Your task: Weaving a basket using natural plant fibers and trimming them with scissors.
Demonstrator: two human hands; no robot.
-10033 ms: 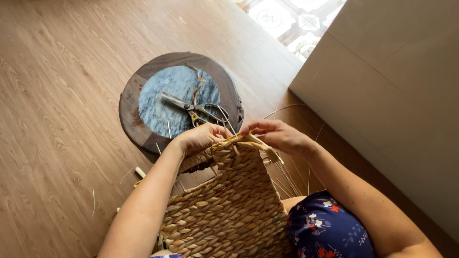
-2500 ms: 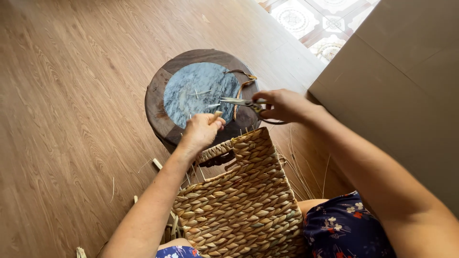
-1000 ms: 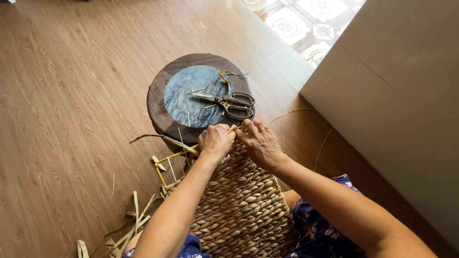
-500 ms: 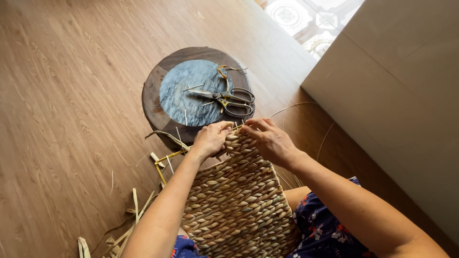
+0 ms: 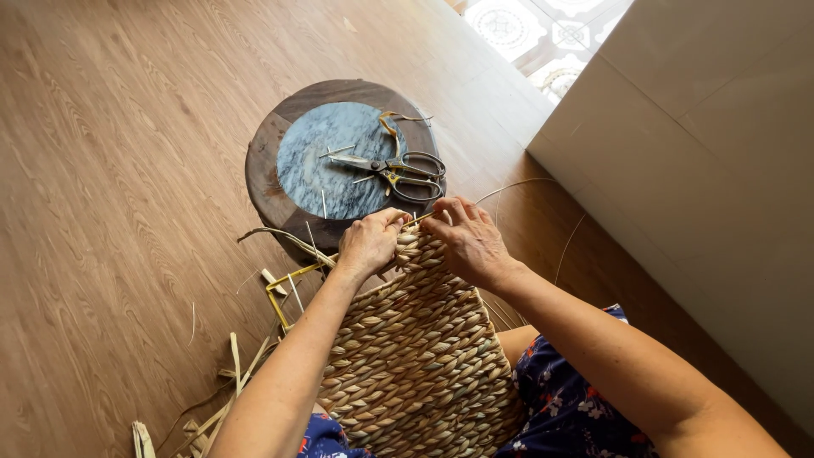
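Little has shifted since half a second ago: left hand [image 5: 370, 244] and right hand [image 5: 467, 242] are kept at the woven basket's [image 5: 415, 356] top edge, mid-frame, fingers pinching a fibre strand. Most weaving appears done; the rim seems unfinished. Scissors [image 5: 397, 167] lie untouched on the round stool [image 5: 264, 182].

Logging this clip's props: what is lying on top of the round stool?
On the stool lie scissors and a few straw bits. The left hand and basket cover its near edge.
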